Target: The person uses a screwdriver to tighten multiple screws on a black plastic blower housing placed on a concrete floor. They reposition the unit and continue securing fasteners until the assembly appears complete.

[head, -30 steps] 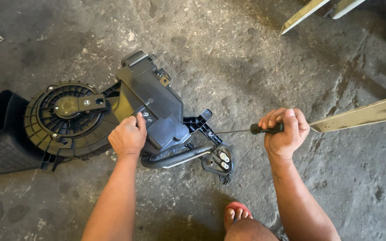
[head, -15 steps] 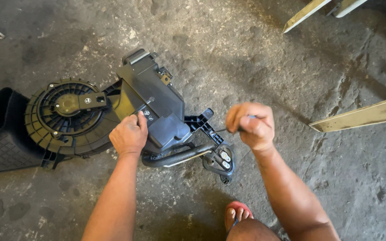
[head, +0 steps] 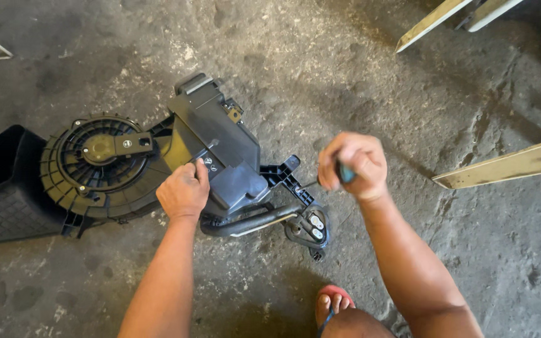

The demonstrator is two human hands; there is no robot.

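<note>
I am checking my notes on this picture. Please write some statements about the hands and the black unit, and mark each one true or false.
1. The left hand rests on the black plastic blower unit. True.
2. The right hand is empty. False: it is closed around a screwdriver with a dark handle.
3. The unit lies on a concrete floor. True.
4. The round fan housing is at the unit's right end. False: it is at the left end.

The right hand [head: 353, 166] has carried the screwdriver [head: 344, 172] leftward to the blower housing [head: 220, 150].
</note>
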